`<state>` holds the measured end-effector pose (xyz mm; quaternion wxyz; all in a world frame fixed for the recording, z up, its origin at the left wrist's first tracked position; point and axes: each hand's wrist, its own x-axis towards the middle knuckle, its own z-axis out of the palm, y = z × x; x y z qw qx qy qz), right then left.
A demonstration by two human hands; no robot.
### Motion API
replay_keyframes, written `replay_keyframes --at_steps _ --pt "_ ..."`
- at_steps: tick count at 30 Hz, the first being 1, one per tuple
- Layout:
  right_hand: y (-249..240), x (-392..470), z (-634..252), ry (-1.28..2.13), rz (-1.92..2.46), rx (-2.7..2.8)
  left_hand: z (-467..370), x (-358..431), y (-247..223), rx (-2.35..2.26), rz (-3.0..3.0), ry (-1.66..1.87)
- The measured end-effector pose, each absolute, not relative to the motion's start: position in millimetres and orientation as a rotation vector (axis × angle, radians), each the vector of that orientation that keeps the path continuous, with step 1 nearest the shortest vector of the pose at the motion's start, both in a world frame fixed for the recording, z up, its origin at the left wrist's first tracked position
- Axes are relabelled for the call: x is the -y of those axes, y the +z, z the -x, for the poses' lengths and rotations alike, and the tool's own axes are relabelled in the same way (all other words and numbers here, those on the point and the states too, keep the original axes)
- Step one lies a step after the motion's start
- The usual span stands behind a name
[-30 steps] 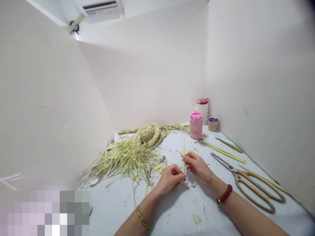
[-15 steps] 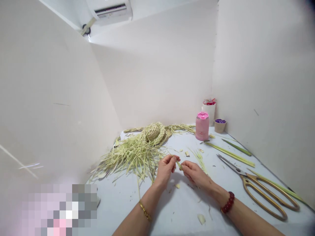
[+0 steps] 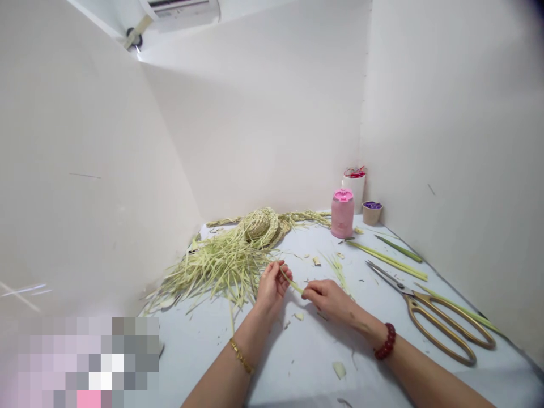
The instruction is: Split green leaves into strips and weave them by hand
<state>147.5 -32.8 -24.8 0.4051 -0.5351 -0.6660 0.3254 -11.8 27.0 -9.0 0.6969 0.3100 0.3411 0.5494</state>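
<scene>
A thin pale-green strip of plant stalk [image 3: 293, 281] runs between my two hands above the table. My left hand [image 3: 272, 288] pinches its upper left end between thumb and fingertips. The lower right end sits between the thumb and fingers of my right hand [image 3: 329, 299]. Just beyond my left hand lies a loose heap of split green strips [image 3: 216, 263]. Behind that heap is a woven straw piece with a rounded crown [image 3: 260, 224], with braided straw [image 3: 308, 217] stretching to its right.
Large gold-handled scissors [image 3: 425, 306] lie partly spread at the right, near green stalks [image 3: 389, 260] and a long leaf [image 3: 398, 248]. A pink lidded bottle [image 3: 342, 214], a white container [image 3: 355, 186] and a small tub with purple contents [image 3: 372, 213] stand at the back right. Plant scraps [image 3: 339, 370] dot the table.
My hands have moved apart, so a longer length of the strip shows between them. The whole view has shifted slightly, with the table's things now a little further left and higher.
</scene>
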Motion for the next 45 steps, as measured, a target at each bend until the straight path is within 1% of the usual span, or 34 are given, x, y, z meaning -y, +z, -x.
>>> replay_keyframes --at_steps 1,4,6,10,15,21,27,34,36,40,45 --pt "-25.8 29.5 -155.2 0.763 1.413 1.649 12.6 -28.4 -8.6 -0.762 -0.668 1.235" --pt "-32.0 18.2 -182.8 0.432 1.611 1.49 13.4 -30.5 -8.4 -0.809 -0.712 1.247" --pt "-37.3 12.6 -197.6 0.27 1.777 1.48 12.4 -28.7 -8.1 -0.875 -0.777 1.214" --pt "-45.8 9.5 -206.3 0.062 2.047 1.508 9.5 -20.5 -3.7 -0.919 -0.889 1.14" --pt "-51.8 7.8 -204.8 0.03 2.119 1.538 6.4 -15.8 -2.7 -0.939 -0.974 1.062" --pt "-49.8 2.0 -204.0 -0.075 1.889 1.589 2.6 -16.8 -15.6 -0.919 -1.086 1.047" --pt "-44.7 3.8 -195.0 -0.061 1.786 1.626 3.3 -17.4 -17.6 -0.937 -1.129 0.984" --pt "-55.7 6.7 -194.0 -0.173 2.081 1.707 1.9 -18.2 -21.5 -0.962 -1.133 0.996" --pt "-56.3 7.2 -194.4 -0.203 2.104 1.709 2.0 -19.5 -24.2 -0.972 -1.146 1.014" --pt "-53.6 6.8 -193.8 -0.23 1.977 1.683 4.9 -21.9 -25.3 -0.991 -1.109 1.029" --pt "-53.7 9.0 -183.9 -0.108 1.678 1.758 6.0 -19.5 -21.1 -1.03 -1.127 0.949"
